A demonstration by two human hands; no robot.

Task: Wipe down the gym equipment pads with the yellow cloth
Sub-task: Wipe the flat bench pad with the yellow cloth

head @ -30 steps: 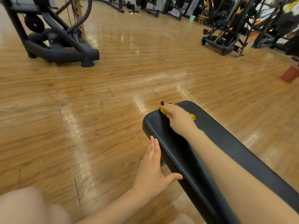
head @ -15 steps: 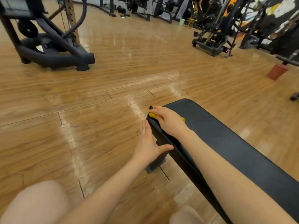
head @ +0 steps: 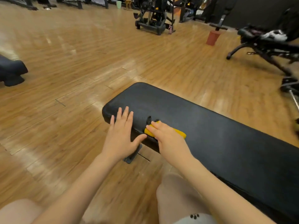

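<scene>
Yellow cloth [head: 165, 132] bunched up on the near long edge of the black bench pad [head: 210, 136], close to its rounded far-left end, mostly covered. Pressed down under the right hand [head: 168, 138], fingers curled over the top of it and gripping, a yellow strip poking out on either side of the knuckles. Just ahead of those fingers, two small dark marks on the pad surface, too blurred to tell what. Left hand [head: 120, 138] laid flat against the same end of the pad, fingers straight and slightly spread over the rounded edge, thumb stretched out toward the cloth and nearly meeting it, holding nothing. Under that hand, a dark metal foot [head: 131, 156] of the bench resting on the wooden floor [head: 68, 75]. Bare knees at the bottom, one at either side of the left forearm. Farther back, well apart from the bench: a reddish bin [head: 212, 38], a pale green cup [head: 119, 4], a black weight rack [head: 153, 21], and another black bench [head: 265, 44] tilted at the right
</scene>
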